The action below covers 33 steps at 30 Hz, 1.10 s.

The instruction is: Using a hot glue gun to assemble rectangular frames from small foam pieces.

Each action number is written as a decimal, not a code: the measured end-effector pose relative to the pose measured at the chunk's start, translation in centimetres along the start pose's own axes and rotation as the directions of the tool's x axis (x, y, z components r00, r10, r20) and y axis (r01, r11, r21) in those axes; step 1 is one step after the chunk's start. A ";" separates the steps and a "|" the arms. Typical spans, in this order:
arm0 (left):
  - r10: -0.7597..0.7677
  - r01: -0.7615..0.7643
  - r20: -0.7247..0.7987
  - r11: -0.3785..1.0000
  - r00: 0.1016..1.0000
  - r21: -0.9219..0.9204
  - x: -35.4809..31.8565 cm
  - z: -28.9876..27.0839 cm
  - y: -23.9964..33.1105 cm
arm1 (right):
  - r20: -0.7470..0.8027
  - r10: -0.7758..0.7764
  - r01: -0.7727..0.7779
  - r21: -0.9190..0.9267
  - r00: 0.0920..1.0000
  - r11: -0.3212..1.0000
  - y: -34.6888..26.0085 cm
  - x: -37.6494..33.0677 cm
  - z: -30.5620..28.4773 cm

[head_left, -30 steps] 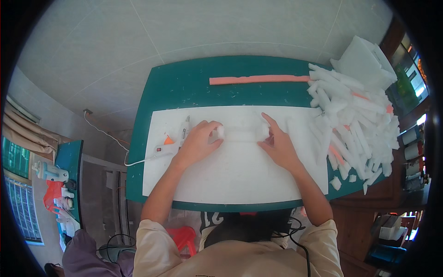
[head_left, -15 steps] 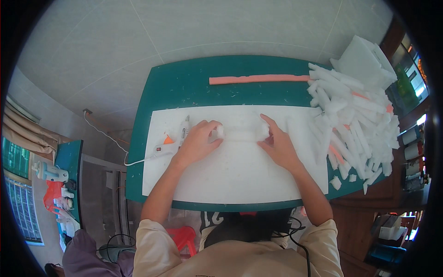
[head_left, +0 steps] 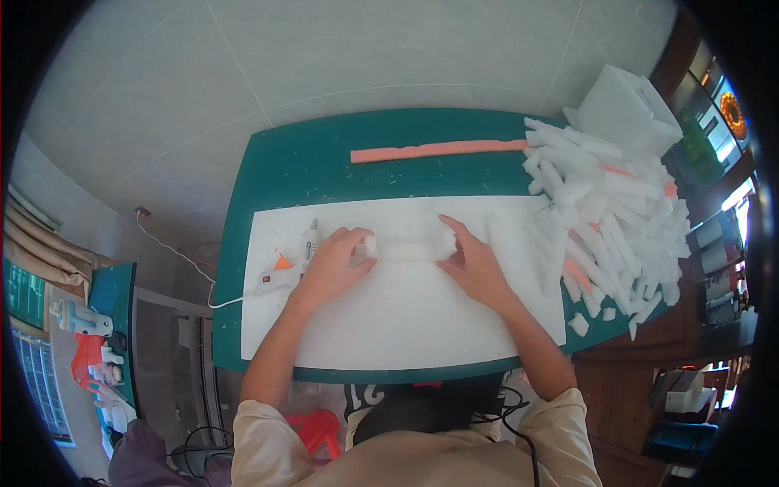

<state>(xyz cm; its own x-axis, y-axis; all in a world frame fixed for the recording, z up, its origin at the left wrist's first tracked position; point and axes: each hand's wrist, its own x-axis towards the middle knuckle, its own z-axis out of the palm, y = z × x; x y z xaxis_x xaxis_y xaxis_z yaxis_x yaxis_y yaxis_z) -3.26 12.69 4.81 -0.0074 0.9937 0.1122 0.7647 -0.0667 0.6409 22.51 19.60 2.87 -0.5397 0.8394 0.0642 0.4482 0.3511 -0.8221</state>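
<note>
A white foam piece (head_left: 406,248) lies crosswise over the white board (head_left: 389,333), its outline faint against it. My left hand (head_left: 331,264) is curled round its left end, thumb and fingers closing on it. At the right end, my right hand (head_left: 477,266) grips with thumb and bent fingers while its index finger points up and away. Beside my left hand are a white hot glue gun (head_left: 280,278) with an orange part and a slim white pen-like tool (head_left: 310,242).
A large heap of white and pink foam strips (head_left: 608,203) covers the table's right side, with a big white foam block (head_left: 625,109) behind. One long pink foam strip (head_left: 438,150) lies along the far side of the green table (head_left: 324,174). A white cord (head_left: 182,254) runs left to a wall socket.
The whole view has shifted slightly, so the table appears a little lower and further left. Both hands keep their places at the ends of the foam piece.
</note>
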 end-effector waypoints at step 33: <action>0.014 -0.014 0.023 1.000 1.000 -0.001 0.1 0.5 -0.6 | 0.001 -0.003 0.003 -0.043 1.000 0.999 0.3 0.1 0.2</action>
<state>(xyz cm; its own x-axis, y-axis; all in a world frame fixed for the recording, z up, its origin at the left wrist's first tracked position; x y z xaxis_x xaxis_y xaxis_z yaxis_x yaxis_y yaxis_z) -3.40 12.89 4.12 0.0181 0.9944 0.1042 0.7643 -0.0809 0.6397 22.48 19.68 2.53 -0.5416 0.8380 0.0660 0.4771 0.3711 -0.7966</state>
